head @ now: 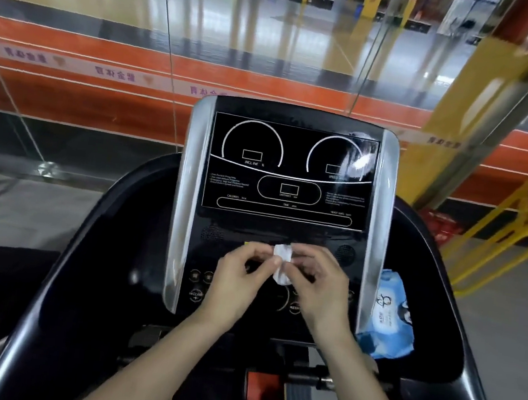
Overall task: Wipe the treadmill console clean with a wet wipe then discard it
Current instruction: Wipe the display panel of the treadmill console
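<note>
Only two forearms and the two hands of the person show. The left hand (241, 274) and the right hand (319, 283) are bare: no gloves, no rings that can be made out. Both wrists are bare too, without watch, band or bracelet. The forearms are uncovered along their whole visible length down to the lower edge of the view; no sleeve or cuff shows anywhere on them. The fingernails look short and unpainted, though blur hides finer detail.
</note>
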